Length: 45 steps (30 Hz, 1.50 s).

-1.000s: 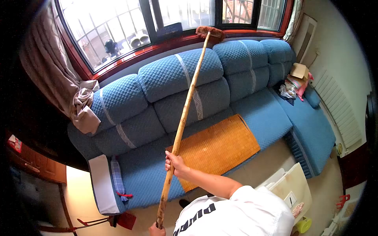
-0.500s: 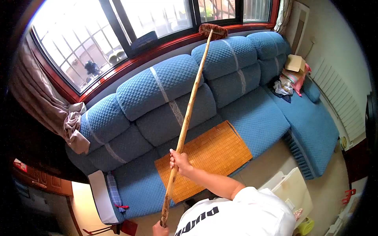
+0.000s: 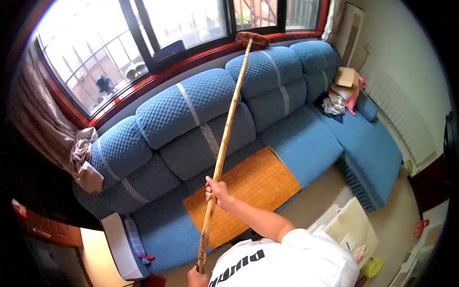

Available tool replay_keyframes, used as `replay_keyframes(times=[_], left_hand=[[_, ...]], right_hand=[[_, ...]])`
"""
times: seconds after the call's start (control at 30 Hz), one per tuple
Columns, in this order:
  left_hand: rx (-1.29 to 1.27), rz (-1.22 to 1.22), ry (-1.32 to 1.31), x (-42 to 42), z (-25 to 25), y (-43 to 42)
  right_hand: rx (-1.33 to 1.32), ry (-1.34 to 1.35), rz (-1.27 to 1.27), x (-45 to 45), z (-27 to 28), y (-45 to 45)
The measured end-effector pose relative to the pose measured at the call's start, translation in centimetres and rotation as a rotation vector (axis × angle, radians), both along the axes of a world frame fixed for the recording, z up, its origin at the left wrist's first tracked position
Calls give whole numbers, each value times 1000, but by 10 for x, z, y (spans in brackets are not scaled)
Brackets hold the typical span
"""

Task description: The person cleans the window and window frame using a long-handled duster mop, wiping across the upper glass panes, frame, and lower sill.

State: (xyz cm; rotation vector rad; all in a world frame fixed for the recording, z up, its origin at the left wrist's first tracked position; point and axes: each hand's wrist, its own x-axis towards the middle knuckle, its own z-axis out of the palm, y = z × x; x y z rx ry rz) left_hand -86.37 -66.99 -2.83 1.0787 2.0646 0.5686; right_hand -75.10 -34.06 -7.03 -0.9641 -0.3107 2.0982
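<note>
A long-handled mop [image 3: 228, 129] with a pale, knotty wooden pole slants up and away from me across the sofa. Its shaggy reddish-brown head [image 3: 253, 40] is at the window sill [image 3: 196, 56], just above the sofa's back cushions. Partway up the pole, my right hand [image 3: 217, 192] is wrapped round the wood. My left hand [image 3: 197, 277] grips the lower end at the bottom edge of the view, partly cut off. Beneath the pole, a woven bamboo mat [image 3: 258, 177] lies on the seat of the blue quilted sofa [image 3: 306, 138].
Cloths and an open cardboard box [image 3: 347, 76] are piled at the sofa's right corner. A gathered curtain [image 3: 85, 162] hangs at left. Near my right side stands a cream-topped table [image 3: 356, 220]. A white radiator [image 3: 401, 115] lines the right wall.
The view has shifted slightly, so the room sits a little further left. Both hands keep their grip on the pole, and the mop head stays at about the same place along the sill.
</note>
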Motion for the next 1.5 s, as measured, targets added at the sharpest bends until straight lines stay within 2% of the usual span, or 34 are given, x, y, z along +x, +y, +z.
replay_keyframes(times=[0.13,0.17,0.2,0.23,0.27,0.4,0.43,0.5,0.67,0.73,0.77,0.83,0.87,0.93,1.03,1.17,1.27,1.33,1.4,1.5], left_hand=[[39,8,-65,-4,36,11],[43,46,-73,-12,20,4],[34,-26,34,-24,-7,-2],[25,-103,139,-27,-11,-1],[-91,-62,20,-26,-7,1],[-101,-93,3,-31,-17,-1],[-96,-31,-5,-31,-16,-2],[-124,-102,-40,-37,-14,0],[-140,-123,-34,-34,-19,3],[-174,-72,28,-29,-16,6],[-151,-23,-36,-24,-10,9],[-124,-111,95,-25,-29,4],[-131,-158,107,-21,-16,13],[-56,-26,-36,3,12,29],[-68,14,-48,50,8,55],[-82,-14,-22,88,-24,79],[68,-1,-131,143,15,120],[16,-11,-114,174,37,147],[-30,-24,-92,196,47,166],[42,5,-233,221,51,182]], right_hand=[[14,5,-27,-10,-5,0],[23,26,-29,-10,-6,0],[28,2,-30,-11,-5,0],[21,4,-20,-12,-2,-1],[6,-22,-17,-10,2,2],[0,-62,13,-10,0,3],[-3,-82,18,-10,0,4],[34,-22,35,-13,-15,7],[6,26,57,-9,-21,8],[13,15,26,-9,-16,7],[-5,-30,31,-5,-13,9],[-6,31,0,-1,-9,9],[-22,26,-13,3,-7,10],[-31,34,-41,14,-6,18],[22,52,-40,58,-11,43],[23,43,-56,111,-6,89],[12,-27,-63,149,-3,114],[38,-48,-85,176,0,133],[64,-61,-127,198,8,150],[99,-65,-130,225,14,168]])
